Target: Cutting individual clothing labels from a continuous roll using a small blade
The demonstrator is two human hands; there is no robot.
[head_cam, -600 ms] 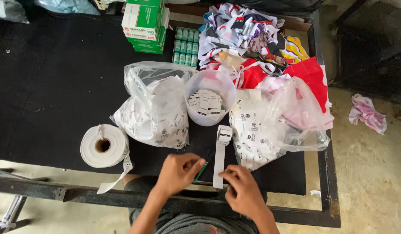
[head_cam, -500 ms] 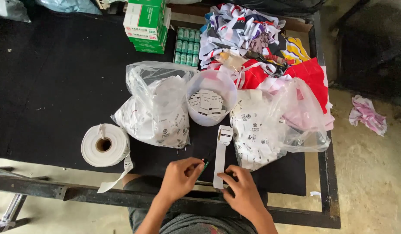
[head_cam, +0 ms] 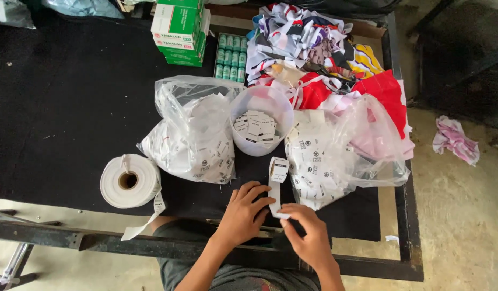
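Observation:
My left hand and my right hand meet at the near edge of the black table. Both hold the lower end of a white label strip that runs away from me and curls at its far end. The left fingers lie on the strip's side, and the right fingers pinch its near end. Just beyond the strip stands a clear plastic tub with several cut white labels inside.
Two clear plastic bags of white labels flank the tub, one at left and one at right. A white tape roll lies near left. Green boxes, green spools and a heap of colourful fabric sit at the back.
My left hand has slid right onto the strip beside the right hand. The right hand has closed on the strip's near end.

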